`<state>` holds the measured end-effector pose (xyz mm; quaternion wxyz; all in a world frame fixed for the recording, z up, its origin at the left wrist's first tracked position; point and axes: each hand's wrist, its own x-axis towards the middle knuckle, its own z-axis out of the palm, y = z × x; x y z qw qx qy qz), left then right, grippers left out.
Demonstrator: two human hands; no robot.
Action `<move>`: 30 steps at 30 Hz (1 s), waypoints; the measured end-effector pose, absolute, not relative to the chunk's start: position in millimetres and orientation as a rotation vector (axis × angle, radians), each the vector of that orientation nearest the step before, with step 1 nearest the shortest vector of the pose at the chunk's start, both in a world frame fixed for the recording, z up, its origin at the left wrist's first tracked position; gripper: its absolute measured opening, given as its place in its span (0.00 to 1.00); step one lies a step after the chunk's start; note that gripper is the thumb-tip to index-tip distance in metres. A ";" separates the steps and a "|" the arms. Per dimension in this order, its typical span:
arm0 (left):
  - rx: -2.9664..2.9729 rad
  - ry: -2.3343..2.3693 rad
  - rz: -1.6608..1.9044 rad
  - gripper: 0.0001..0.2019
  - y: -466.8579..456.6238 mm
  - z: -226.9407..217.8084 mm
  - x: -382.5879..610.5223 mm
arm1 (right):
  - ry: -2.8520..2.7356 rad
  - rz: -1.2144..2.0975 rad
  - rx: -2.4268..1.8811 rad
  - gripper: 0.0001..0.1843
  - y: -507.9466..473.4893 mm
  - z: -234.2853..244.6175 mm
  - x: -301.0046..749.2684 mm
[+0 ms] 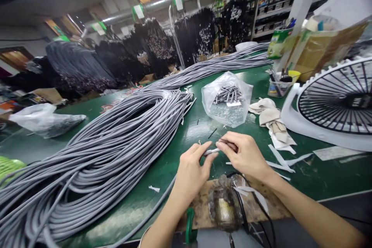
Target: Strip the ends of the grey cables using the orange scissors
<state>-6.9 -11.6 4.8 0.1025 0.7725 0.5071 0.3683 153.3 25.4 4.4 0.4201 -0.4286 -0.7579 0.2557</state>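
My left hand point(192, 162) is closed in a pinch around a grey cable point(211, 151), close to its end. From the other side my right hand point(245, 157) has its thumb and forefinger at the tip of that cable. A narrow dark thing shows under the right fingers, too hidden to name. The cable's grey length point(158, 205) runs down behind my left forearm. Below both hands, a small grimy motor-like device point(225, 207) sits on a worn wooden board point(200, 197) with a green clamp point(190, 224) at its front edge.
A big coil of grey cable point(116, 151) covers the left of the green table point(200, 120). Behind my hands lies a clear bag point(226, 108) of short grey pieces. White strips point(280, 159), cloth gloves point(270, 120) and a white fan point(337, 100) are on the right.
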 end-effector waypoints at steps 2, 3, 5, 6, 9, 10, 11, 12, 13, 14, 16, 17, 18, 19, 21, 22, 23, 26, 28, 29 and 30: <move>2.233 1.391 0.970 0.11 -13.8 11.0 -9.6 | -1.790 1.126 -1.031 0.15 31.1 5.9 157.4; 2.204 1.307 0.927 0.11 -14.8 14.3 -11.4 | -1.689 1.390 -0.983 0.15 33.4 6.3 158.9; 2.137 1.142 0.904 0.11 -15.9 19.5 -15.1 | -1.456 1.816 -0.862 0.16 35.6 5.5 159.0; 2.095 1.081 0.944 0.11 -15.8 20.9 -16.8 | -1.370 1.946 -0.806 0.16 35.5 4.5 157.5; 1.927 0.998 1.143 0.09 -13.5 20.2 -20.7 | -1.340 2.000 -0.719 0.16 31.8 0.9 149.4; 1.866 0.997 1.190 0.09 -12.6 18.9 -21.4 | -1.365 1.903 -0.731 0.16 30.1 0.1 147.2; 1.804 1.003 1.212 0.09 -11.8 17.5 -21.8 | -1.395 1.764 -0.749 0.16 28.4 -0.2 145.9; 1.744 1.005 1.206 0.09 -11.2 16.1 -22.0 | -1.423 1.605 -0.758 0.14 26.8 0.0 145.7; 1.684 1.003 1.178 0.10 -10.9 14.9 -21.9 | -1.458 1.453 -0.752 0.13 25.5 0.8 146.6; 1.623 0.994 1.146 0.11 -10.8 13.9 -21.6 | -1.500 1.321 -0.734 0.14 24.4 2.1 148.2; 1.517 0.966 1.076 0.13 -11.0 12.7 -20.8 | -1.622 1.132 -0.668 0.17 22.9 5.3 152.4; 1.482 0.949 1.043 0.14 -11.2 12.4 -20.4 | -1.681 1.051 -0.635 0.16 22.6 6.8 154.2; 1.460 0.935 1.015 0.15 -11.4 12.2 -20.0 | -1.721 0.971 -0.614 0.14 22.5 8.1 155.3; 1.449 0.926 0.997 0.15 -11.4 12.1 -19.7 | -1.738 0.895 -0.608 0.10 22.8 9.1 155.9; 1.453 0.928 0.995 0.16 -11.3 11.9 -19.0 | -1.723 0.806 -0.636 0.05 23.6 9.7 155.3; 1.472 0.942 1.009 0.15 -11.1 11.5 -18.3 | -1.708 0.798 -0.663 0.07 23.9 9.4 154.4; 1.499 0.969 1.039 0.14 -10.7 10.9 -17.5 | -1.703 0.803 -0.691 0.08 23.8 8.6 153.1; 1.641 1.160 1.174 0.12 -9.0 6.4 -13.6 | -1.758 0.708 -0.720 0.09 20.9 4.0 148.7; 1.827 1.350 1.257 0.10 -7.5 1.4 -10.6 | -1.838 0.524 -0.686 0.07 17.9 -0.1 146.6; 1.947 1.420 1.271 0.09 -6.8 -1.1 -9.5 | -1.879 0.435 -0.666 0.07 16.8 -1.9 146.3; 2.075 1.449 1.262 0.08 -6.4 -3.2 -8.8 | -1.909 0.368 -0.657 0.08 16.5 -3.0 146.5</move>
